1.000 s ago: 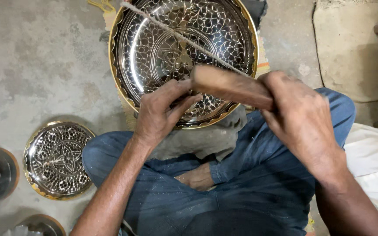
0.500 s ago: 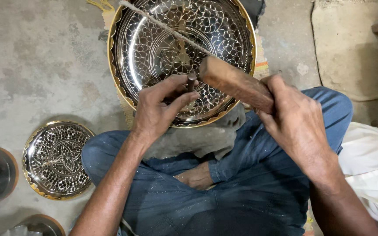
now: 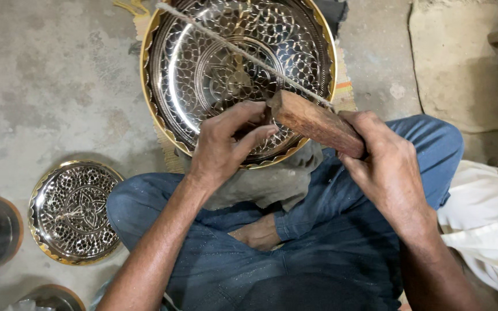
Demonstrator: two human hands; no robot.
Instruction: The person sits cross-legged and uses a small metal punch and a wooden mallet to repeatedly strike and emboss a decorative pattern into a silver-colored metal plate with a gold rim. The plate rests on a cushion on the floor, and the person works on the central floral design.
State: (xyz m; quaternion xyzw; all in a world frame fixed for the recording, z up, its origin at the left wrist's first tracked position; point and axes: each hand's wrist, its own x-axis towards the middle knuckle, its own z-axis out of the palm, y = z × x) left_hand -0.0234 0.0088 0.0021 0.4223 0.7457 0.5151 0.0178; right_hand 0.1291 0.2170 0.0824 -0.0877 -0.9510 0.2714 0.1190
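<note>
Large pierced tray (image 3: 203,75) propped on lap, tilted for sawing. Right hand (image 3: 387,167) clenched round wooden saw handle (image 3: 315,122) at tray's near rim; left hand (image 3: 226,144) pinching there, steadying. Smaller tray (image 3: 73,212) on floor, left of it.

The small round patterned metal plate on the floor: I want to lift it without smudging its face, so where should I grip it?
Grip the small round patterned metal plate by its gold rim, coming from the open concrete floor above it in the view. It lies flat, face up; the blue-trousered knee crowds its other side.
</note>
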